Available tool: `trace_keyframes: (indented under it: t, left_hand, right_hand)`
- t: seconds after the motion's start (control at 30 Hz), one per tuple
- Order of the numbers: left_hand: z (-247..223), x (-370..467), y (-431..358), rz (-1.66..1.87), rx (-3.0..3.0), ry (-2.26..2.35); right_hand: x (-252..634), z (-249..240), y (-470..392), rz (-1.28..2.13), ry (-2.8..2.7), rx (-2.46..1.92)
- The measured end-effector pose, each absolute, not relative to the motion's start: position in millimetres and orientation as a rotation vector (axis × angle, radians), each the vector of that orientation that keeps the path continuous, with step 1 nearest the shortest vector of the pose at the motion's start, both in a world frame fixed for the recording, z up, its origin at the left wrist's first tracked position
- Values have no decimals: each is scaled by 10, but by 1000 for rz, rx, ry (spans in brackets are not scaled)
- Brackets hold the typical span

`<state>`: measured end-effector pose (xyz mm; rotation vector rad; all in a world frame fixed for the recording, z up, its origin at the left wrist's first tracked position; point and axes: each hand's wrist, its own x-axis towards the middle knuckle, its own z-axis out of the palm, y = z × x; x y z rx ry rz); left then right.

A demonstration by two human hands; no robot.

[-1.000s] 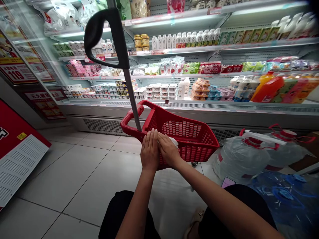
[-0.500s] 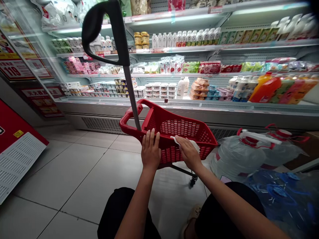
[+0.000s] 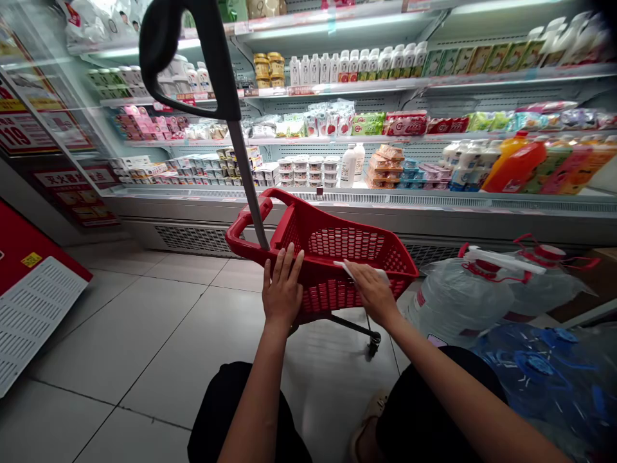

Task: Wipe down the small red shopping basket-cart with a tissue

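A red plastic basket cart (image 3: 344,242) with perforated walls stands in front of me on the floor. Its grey pole leads up to a black loop handle (image 3: 224,71), and a small caster (image 3: 373,346) shows below. My left hand (image 3: 282,288) lies flat against the near side of the basket by the pole, fingers spread and holding nothing. Over the near rim, further right, my right hand (image 3: 373,290) presses a white wipe (image 3: 384,275) against the red plastic. The palm covers most of that wipe.
Behind the cart runs a refrigerated display (image 3: 308,202) stocked with bottles, cups and packs. Large water jugs with red caps (image 3: 457,292) and blue-capped jugs (image 3: 535,370) stand close on my right. A red and white cabinet (image 3: 43,308) is at the left.
My right hand has slid a little to the right along the rim with the wipe. My left hand has shifted slightly left. The view has moved slightly.
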<state>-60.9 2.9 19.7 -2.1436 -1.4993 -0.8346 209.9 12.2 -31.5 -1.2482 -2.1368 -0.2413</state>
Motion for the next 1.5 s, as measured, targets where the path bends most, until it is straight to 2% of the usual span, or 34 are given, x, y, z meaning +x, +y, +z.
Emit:
trace_keyframes:
  t: [0.2, 0.5, 0.63, 0.93, 1.23, 1.5]
  left_hand:
    - [206, -521, 59, -878, -2102, -1602]
    - [-216, 185, 93, -736, -2377, -1414]
    - [-212, 13, 147, -741, -2366, -1441]
    - [-152, -150, 99, -784, -2335, -1573]
    - [-167, -263, 78, -841, -2327, -1594]
    - [-140, -421, 68, -813, -2306, -1619]
  right_hand:
    - [2841, -593, -42, -353, -2025, -1450]
    - [1770, -288, 139, -287, -2106, -1331]
    - [1729, -236, 182, -290, -2163, -1264]
    - [2460, -521, -204, -247, -2055, -1415]
    - [1663, -353, 15, -265, -2147, -1268]
    - [2152, -394, -123, -149, -2189, -1278]
